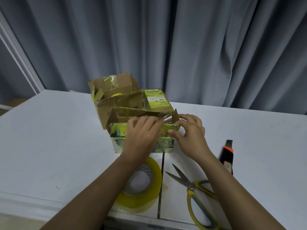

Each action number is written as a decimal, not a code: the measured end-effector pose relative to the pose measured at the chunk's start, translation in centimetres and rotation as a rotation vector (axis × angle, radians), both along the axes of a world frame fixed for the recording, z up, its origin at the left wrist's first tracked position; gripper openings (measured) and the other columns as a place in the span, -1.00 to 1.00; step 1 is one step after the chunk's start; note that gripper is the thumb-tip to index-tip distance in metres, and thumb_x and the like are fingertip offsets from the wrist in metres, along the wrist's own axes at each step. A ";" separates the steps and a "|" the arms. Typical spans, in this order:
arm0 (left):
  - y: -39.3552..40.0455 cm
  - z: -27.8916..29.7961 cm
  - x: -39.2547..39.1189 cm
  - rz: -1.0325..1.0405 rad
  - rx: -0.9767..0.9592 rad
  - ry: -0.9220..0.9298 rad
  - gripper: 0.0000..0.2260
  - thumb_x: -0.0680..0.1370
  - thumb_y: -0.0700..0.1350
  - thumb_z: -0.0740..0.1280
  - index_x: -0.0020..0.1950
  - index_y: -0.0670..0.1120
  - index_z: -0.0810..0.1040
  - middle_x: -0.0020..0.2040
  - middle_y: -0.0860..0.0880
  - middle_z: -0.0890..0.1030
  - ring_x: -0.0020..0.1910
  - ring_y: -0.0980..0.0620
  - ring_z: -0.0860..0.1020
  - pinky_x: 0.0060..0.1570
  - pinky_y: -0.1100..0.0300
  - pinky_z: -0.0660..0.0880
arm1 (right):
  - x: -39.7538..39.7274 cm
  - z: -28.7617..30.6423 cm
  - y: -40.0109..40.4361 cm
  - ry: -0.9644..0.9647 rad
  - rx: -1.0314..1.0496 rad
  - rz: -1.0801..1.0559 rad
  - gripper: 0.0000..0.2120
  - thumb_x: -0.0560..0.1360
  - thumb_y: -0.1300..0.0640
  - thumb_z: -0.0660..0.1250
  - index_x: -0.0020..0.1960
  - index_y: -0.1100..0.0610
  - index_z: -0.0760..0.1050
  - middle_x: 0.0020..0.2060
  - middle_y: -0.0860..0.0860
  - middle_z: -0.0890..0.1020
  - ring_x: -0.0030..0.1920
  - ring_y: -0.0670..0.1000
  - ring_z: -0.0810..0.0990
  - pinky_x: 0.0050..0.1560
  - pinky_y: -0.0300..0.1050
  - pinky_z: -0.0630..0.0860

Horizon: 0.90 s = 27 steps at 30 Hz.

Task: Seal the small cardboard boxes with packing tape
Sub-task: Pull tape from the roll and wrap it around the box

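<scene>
The white surface [49, 130] fills the lower half of the frame, with grey curtains [166, 39] hanging behind it across the top. At centre, slightly left, stands a large open cardboard box [116, 97] with its flaps up; a yellow tape roll shows inside it. Just in front of it sits the small cardboard box [119, 140], covered in shiny yellowish tape, its flaps partly raised. The left hand [142, 135] lies over the box's near top edge, fingers curled down over the flap and gripping a strip of clear tape [167, 121] that stretches toward the right. In the lower centre of the frame, under the left forearm, a roll of yellow packing tape [146, 196] lies flat on the surface. Behind the small box, just right of the large one, rests another taped small box [157, 99] with a printed label on top. The right hand [189, 130] holds the right end of the small box: its thumb presses the taped front face while the fingers curl round the upright cardboard corner flap [175, 118]; whether they also pinch the tape end is hard to tell. Lower right of centre lie scissors [197, 195] with yellow and grey handles, blades apart. Farther right, a black and orange utility knife [227, 155] lies on the surface.
</scene>
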<state>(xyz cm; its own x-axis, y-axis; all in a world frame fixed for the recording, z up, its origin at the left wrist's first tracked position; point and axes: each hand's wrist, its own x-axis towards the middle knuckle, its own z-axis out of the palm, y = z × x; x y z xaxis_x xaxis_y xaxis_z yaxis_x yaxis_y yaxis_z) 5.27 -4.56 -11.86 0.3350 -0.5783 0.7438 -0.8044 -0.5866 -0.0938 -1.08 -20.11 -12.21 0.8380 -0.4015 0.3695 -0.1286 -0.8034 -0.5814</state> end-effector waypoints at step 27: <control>0.5 1.7 1.9 -0.084 0.147 0.668 -0.94 0.56 0.06 0.26 0.00 0.14 0.50 -0.11 0.18 0.52 0.10 0.10 0.43 0.25 0.12 -0.04 | -0.1 1.1 0.6 0.118 -0.195 0.243 -0.79 0.52 -0.08 0.30 0.13 -0.06 0.52 -0.02 -0.03 0.54 0.11 0.01 0.41 0.10 -0.21 0.14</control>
<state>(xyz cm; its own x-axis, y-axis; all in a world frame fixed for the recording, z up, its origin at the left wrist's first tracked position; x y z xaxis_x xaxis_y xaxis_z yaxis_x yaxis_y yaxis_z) 7.15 -4.08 -10.16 0.6441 -0.7013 0.3054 -0.7596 -0.5390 0.3640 -1.14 -19.56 -11.13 0.9423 -0.1155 0.3141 0.0234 -0.9136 -0.4060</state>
